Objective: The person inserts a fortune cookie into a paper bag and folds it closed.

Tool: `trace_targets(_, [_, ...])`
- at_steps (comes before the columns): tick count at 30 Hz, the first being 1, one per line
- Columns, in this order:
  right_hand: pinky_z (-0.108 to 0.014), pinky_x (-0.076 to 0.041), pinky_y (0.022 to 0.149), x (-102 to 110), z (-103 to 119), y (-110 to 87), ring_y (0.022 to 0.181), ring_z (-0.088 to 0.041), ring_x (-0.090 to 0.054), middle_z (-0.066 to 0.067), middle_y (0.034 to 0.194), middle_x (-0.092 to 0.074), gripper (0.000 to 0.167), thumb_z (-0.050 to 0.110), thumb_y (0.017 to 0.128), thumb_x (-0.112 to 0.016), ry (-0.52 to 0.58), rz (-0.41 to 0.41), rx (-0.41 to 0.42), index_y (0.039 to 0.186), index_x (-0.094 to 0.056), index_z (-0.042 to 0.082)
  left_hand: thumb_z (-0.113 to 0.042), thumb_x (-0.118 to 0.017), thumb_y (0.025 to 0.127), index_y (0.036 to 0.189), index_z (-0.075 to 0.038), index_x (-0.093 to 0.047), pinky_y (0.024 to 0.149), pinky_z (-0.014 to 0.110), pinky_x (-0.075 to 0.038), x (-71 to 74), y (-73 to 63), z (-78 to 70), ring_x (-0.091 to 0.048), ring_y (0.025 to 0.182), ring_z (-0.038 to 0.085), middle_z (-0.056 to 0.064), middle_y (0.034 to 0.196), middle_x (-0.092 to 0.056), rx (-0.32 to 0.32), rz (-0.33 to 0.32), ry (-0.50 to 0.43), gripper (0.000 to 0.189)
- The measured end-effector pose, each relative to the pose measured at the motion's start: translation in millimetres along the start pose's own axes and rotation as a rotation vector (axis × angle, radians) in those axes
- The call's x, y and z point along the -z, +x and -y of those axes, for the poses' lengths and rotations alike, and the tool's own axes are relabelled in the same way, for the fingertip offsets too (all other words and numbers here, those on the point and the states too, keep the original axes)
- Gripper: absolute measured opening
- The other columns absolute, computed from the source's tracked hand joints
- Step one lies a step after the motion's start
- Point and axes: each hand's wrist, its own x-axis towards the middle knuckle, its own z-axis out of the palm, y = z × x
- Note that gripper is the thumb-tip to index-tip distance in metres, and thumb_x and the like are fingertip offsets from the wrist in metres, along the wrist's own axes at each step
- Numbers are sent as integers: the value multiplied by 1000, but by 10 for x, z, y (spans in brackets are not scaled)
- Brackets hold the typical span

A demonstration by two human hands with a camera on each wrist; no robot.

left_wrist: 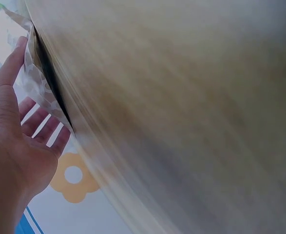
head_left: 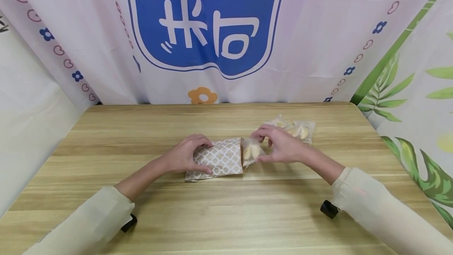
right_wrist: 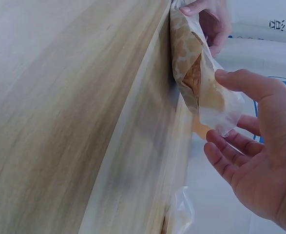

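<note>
Probably called for steadying the flat tan-and-white lattice-patterned paper bag on the pale wooden tabletop and squaring the clear plastic packet at its open mouth. Held the bag with a widely curved left hand, thumb nearest; pinched the packet with the right hand in a half-spread grip. Saw similar packets beyond.

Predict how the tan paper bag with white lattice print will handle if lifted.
The paper bag probably flexes easily: its mouth edges bend apart. Tilting could let the translucent plastic packet at that open mouth slide out.
</note>
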Motion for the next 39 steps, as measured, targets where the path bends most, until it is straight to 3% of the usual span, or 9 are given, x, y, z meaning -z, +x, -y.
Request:
trace_targets(5, [-32,-58,76,-5,33,27,101,-30,-63,-10,114,-65,61,18,80,-87,-2,19,-22,133,-65,-3,-48,-93,71,126,-4,-68,110,54,-47,1,1,0,-58,126,32,11,131,-65,3,0,1,75])
trace_targets(12, [-31,-56,75,-46,34,25,90,-24,-62,-14,120,-64,67,20,81,-86,-60,59,-60,138,-61,-3,-48,-93,71,125,-5,-68,110,54,-47,2,-4,-5,-58,126,32,11,131,-65,8,3,2,74])
trace_targets(20, [-34,-57,75,-175,17,57,90,-25,-64,-11,110,-71,59,17,74,-93,31,-54,-82,122,-66,-4,-47,-94,70,125,-4,-68,110,55,-46,16,-7,-23,-58,126,33,12,131,-65,17,4,-1,75])
trace_targets(27, [-39,-60,76,-267,21,84,91,-23,-65,-10,109,-70,60,20,72,-96,60,-72,-75,121,-68,-2,-47,-94,71,125,-4,-68,111,54,-46,15,-7,-25,-57,127,33,13,132,-65,21,9,-1,75])
trace_targets(34, [-28,-56,73,-269,10,77,85,-19,-61,-10,112,-65,65,19,72,-93,38,-15,-65,127,-66,-1,-49,-93,71,126,-4,-68,111,54,-46,12,-10,-18,-57,126,33,12,131,-65,27,10,-6,75])
trace_targets(36, [-30,-57,73,-271,0,71,86,-20,-62,-11,114,-63,67,16,71,-93,37,4,-55,129,-64,-2,-49,-93,71,126,-4,-68,110,54,-47,11,-9,-13,-57,126,32,11,131,-65,24,9,-5,75])
trace_targets(39, [-39,-58,85,-272,-2,55,98,-25,-64,-12,120,-63,70,15,70,-94,22,15,-43,131,-63,0,-49,-93,71,126,-4,-68,110,54,-47,7,-7,-7,-58,126,32,11,131,-65,18,8,-3,76])
